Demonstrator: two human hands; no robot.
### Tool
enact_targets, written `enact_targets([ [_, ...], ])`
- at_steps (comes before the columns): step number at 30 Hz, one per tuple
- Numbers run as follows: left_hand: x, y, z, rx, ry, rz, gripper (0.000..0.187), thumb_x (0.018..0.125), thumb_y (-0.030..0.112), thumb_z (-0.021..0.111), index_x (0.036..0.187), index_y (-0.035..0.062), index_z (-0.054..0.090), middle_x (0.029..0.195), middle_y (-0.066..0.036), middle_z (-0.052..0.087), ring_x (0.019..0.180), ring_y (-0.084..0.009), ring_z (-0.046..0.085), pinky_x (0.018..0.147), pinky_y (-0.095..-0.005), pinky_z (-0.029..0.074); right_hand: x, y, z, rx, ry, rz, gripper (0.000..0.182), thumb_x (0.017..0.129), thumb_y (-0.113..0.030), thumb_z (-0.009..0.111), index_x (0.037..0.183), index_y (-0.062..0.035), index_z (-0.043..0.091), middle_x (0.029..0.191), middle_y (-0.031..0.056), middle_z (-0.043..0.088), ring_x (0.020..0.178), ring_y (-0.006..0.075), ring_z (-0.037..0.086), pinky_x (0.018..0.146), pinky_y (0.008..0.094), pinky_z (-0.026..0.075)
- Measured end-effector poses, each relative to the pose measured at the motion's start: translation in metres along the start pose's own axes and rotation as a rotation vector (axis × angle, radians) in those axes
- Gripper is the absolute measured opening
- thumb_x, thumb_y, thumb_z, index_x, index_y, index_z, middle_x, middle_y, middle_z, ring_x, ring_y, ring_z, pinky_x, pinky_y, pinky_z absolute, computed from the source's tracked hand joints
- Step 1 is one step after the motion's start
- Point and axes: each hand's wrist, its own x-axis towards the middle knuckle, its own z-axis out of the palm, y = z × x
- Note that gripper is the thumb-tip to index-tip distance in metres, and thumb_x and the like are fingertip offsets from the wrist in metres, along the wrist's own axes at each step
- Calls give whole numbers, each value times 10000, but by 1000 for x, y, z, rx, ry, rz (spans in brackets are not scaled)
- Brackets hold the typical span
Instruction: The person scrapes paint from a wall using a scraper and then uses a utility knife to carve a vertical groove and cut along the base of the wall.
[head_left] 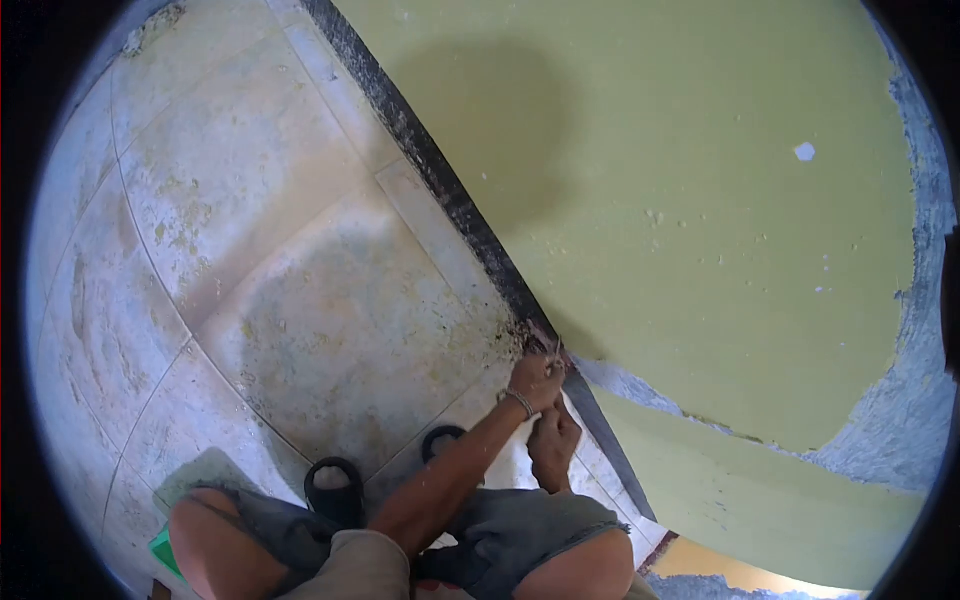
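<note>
My left hand, with a bracelet at its wrist, is closed low at the foot of the green wall, by the dark strip along its base. Something small and thin shows at its fingertips, too small to name. Just below it, my right hand is bent with its fingers curled, and what it holds, if anything, is hidden. Crumbly debris lies on the floor beside the left hand.
Pale floor tiles carry scattered crumbs and dust. My sandalled feet and bent knees are at the bottom. A green object sits at the lower left. Bare grey patches show on the wall at the right.
</note>
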Motion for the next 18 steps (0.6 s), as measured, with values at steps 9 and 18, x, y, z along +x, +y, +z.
enact_targets([
  [9, -2, 46, 23, 84, -20, -302, 311, 840, 259, 517, 816, -21, 651, 802, -279, 629, 800, -459, 614, 766, -491, 503, -5, -35, -41, 318, -81, 95, 293, 970, -172, 435, 1068, 48, 602, 582, -52, 459, 442, 18, 355, 381, 194, 254],
  [18, 18, -7, 50, -379, -151, -422, 271, 858, 158, 480, 693, -33, 578, 635, -197, 622, 563, -283, 633, 544, -399, 517, 7, -37, -40, -47, -72, 35, 243, 916, -181, 445, 776, -26, 567, 530, -31, 439, 401, 46, 359, 360, 226, 282],
])
